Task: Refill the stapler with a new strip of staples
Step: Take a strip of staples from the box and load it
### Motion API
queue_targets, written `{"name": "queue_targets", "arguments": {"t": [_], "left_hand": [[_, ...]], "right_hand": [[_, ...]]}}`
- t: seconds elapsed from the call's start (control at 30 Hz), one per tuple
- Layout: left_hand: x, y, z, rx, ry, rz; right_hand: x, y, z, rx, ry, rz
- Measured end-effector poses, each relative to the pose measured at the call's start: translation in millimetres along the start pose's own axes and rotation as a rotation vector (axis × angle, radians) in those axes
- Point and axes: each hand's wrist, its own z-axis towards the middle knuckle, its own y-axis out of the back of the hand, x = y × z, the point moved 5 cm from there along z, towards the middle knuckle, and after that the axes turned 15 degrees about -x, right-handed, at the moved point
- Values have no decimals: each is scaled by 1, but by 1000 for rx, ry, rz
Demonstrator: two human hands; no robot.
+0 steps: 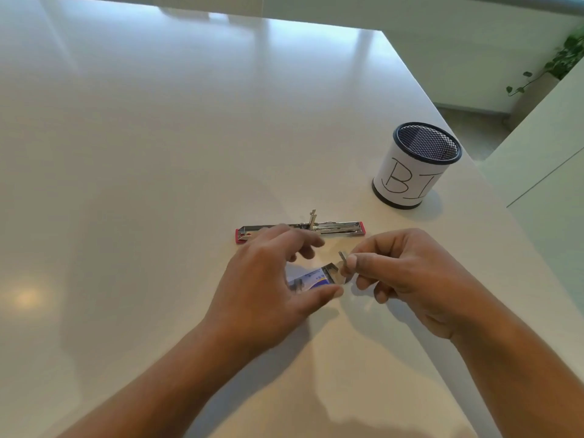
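Observation:
A red and metal stapler (338, 228) lies opened out flat on the white table (158, 153), just beyond my hands. My left hand (271, 279) holds a small blue and white staple box (311, 279) down on the table between thumb and fingers. The box's right end is open. My right hand (398, 267) pinches a short silver strip of staples (343, 262) between thumb and forefinger, right at the box's open end. The left fingers hide part of the stapler's middle.
A black mesh pen cup (414, 165) wrapped in white paper with handwritten letters stands to the right near the table's edge. Beyond that edge are a floor and a potted plant (562, 61).

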Motion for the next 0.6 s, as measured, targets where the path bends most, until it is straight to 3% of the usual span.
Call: {"name": "queue_targets", "arguments": {"t": [0.23, 0.6], "left_hand": [[-13, 7, 2, -90, -50, -243], [-11, 8, 2, -95, -75, -253]], "right_hand": [[2, -12, -8, 122, -54, 203], [4, -15, -10, 137, -27, 215]]}}
